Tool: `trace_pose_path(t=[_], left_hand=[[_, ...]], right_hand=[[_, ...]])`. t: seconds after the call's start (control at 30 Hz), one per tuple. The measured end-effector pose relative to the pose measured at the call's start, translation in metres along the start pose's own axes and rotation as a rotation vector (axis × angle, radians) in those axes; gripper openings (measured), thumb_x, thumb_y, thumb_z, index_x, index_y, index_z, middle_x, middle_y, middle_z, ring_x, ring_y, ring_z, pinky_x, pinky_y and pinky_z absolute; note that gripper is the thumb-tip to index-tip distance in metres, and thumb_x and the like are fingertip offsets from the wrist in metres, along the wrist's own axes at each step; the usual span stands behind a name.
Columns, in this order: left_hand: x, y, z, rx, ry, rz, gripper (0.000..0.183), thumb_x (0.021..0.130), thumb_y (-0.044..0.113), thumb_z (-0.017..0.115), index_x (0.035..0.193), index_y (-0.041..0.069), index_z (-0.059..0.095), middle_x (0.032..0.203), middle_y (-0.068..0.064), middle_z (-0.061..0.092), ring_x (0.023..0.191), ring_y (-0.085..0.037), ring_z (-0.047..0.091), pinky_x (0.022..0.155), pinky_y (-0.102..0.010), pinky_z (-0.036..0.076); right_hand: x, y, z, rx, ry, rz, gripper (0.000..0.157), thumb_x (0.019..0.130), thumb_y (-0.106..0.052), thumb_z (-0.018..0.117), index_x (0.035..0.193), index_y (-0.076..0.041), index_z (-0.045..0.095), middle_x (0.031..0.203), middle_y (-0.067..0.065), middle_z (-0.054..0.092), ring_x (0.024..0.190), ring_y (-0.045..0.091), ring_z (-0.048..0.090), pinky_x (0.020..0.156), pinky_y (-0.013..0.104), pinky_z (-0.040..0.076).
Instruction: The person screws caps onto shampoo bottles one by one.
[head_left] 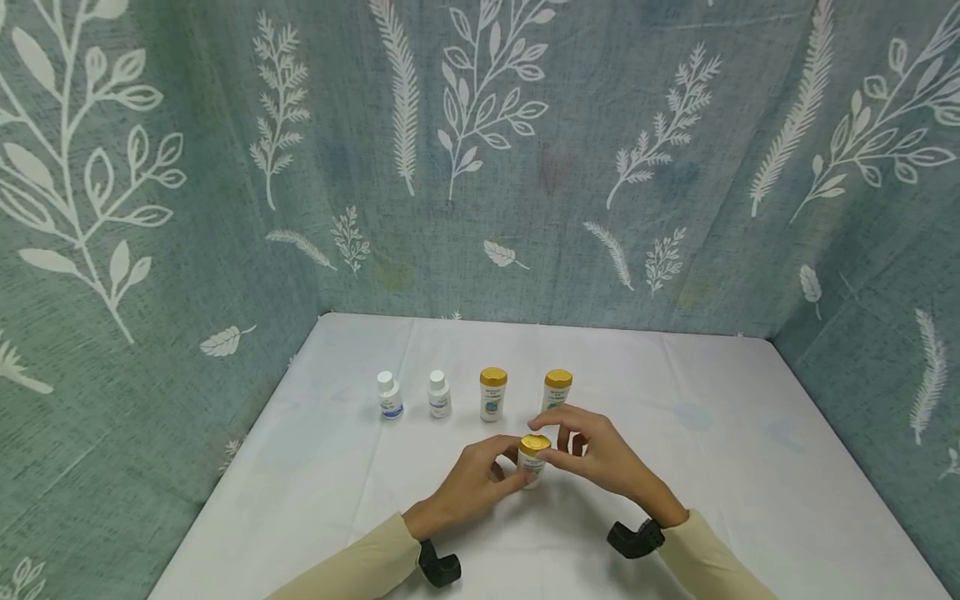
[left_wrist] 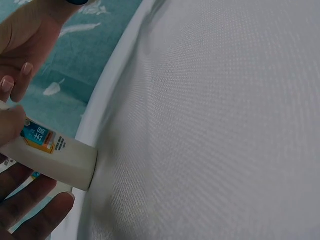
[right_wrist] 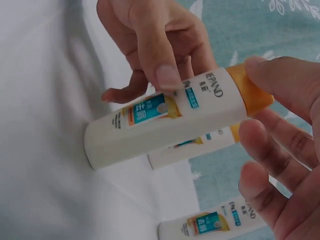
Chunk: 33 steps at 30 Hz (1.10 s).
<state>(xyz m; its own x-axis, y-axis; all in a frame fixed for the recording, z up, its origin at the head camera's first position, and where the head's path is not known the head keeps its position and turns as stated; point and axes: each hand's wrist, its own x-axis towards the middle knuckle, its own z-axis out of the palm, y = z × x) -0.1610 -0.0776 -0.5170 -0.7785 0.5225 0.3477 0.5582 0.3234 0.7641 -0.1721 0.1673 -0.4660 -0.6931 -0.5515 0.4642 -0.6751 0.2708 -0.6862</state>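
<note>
A white shampoo bottle with a gold cap (head_left: 534, 445) stands upright in front of me on the white cloth. My left hand (head_left: 480, 479) grips its body, the thumb across the blue-and-orange label (right_wrist: 147, 111) and the other fingers behind. At the top, my right hand (head_left: 596, 450) has its thumb on the cap (right_wrist: 245, 90), with the curled index finger at the cap's other side. Its remaining fingers stay off the bottle. In the left wrist view the bottle's lower body (left_wrist: 75, 162) shows, while the cap is out of frame.
Behind the hands stand two more gold-capped shampoo bottles (head_left: 492, 395), one (head_left: 557, 387) partly covered by my right hand. Left of them are two small white bottles, one with a blue label edge (head_left: 390, 395) and another (head_left: 439, 395). Leaf-patterned green cloth (head_left: 480, 208) surrounds the table (head_left: 712, 417).
</note>
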Motion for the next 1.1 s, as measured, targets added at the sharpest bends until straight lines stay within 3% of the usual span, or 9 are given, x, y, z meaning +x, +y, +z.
trace_pose_path(t=[0.13, 0.37, 0.83, 0.97, 1.1], left_hand=[[0.000, 0.000, 0.001, 0.004, 0.008, -0.009, 0.040, 0.096, 0.031, 0.076, 0.131, 0.016, 0.065, 0.115, 0.007, 0.070, 0.101, -0.006, 0.065, 0.072, -0.026, 0.059], [0.001, -0.002, 0.003, 0.004, 0.016, 0.020, 0.038, 0.096, 0.027, 0.076, 0.130, 0.014, 0.065, 0.114, 0.005, 0.070, 0.100, -0.006, 0.065, 0.071, -0.022, 0.057], [0.003, -0.002, 0.003, 0.020, 0.062, 0.070, 0.026, 0.095, 0.027, 0.078, 0.116, 0.015, 0.069, 0.102, 0.008, 0.071, 0.093, -0.005, 0.066, 0.065, -0.024, 0.058], [0.003, -0.003, 0.003, 0.024, 0.053, 0.056, 0.028, 0.095, 0.029, 0.077, 0.118, 0.015, 0.069, 0.103, 0.009, 0.071, 0.093, -0.005, 0.066, 0.066, -0.023, 0.057], [0.003, -0.004, 0.003, 0.016, 0.041, 0.038, 0.032, 0.095, 0.031, 0.077, 0.121, 0.017, 0.068, 0.105, 0.010, 0.071, 0.095, -0.007, 0.066, 0.067, -0.024, 0.057]], right_hand=[[0.000, -0.001, 0.004, -0.012, 0.024, -0.016, 0.041, 0.087, -0.004, 0.083, 0.124, -0.016, 0.070, 0.105, 0.001, 0.068, 0.068, 0.010, 0.054, 0.049, 0.026, 0.049], [0.002, -0.003, 0.007, -0.038, 0.078, -0.022, 0.047, 0.083, -0.014, 0.088, 0.125, -0.021, 0.070, 0.098, -0.005, 0.065, 0.061, 0.009, 0.050, 0.050, 0.022, 0.044], [0.002, -0.011, 0.018, -0.065, 0.135, 0.041, 0.033, 0.088, -0.015, 0.084, 0.118, -0.025, 0.072, 0.088, -0.009, 0.055, 0.060, 0.006, 0.046, 0.048, 0.022, 0.042], [0.003, -0.008, 0.012, -0.034, 0.066, 0.030, 0.036, 0.089, -0.017, 0.084, 0.122, -0.021, 0.070, 0.095, -0.005, 0.059, 0.061, 0.010, 0.048, 0.049, 0.022, 0.043], [0.004, -0.001, 0.000, 0.103, -0.115, 0.120, 0.041, 0.093, -0.021, 0.080, 0.132, -0.022, 0.065, 0.112, -0.002, 0.064, 0.071, 0.014, 0.052, 0.053, 0.027, 0.048]])
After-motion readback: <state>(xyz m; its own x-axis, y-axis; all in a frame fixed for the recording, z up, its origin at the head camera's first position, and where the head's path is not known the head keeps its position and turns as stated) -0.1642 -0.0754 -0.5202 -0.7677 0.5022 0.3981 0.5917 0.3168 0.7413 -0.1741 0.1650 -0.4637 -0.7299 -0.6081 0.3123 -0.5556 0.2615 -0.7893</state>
